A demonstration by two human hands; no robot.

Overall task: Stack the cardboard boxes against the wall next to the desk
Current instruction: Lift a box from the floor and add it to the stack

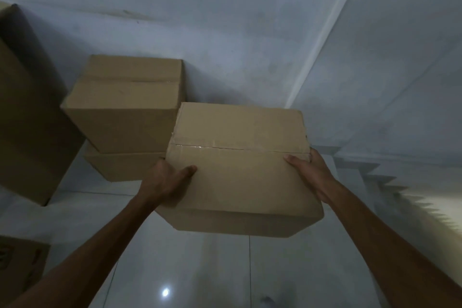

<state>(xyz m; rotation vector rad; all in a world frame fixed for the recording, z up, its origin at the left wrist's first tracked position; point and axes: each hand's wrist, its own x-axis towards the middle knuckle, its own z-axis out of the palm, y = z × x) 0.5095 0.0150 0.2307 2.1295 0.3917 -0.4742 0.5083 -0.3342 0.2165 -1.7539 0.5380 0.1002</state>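
Both hands, the left hand [167,180] and right hand [310,175], had their grip clamped on the sides of a taped cardboard box [240,167] held above the floor [200,270], apparently mid-carry, and it likely needed setting atop the two-box stack [125,107] by the wall [225,32].

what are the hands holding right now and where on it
Both hands hold one taped cardboard box off the floor: left hand on its left side, right hand on its right side, thumbs over the top.

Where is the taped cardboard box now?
In the head view, the taped cardboard box is centre frame, held off the floor between both hands, right of the two-box stack by the wall.
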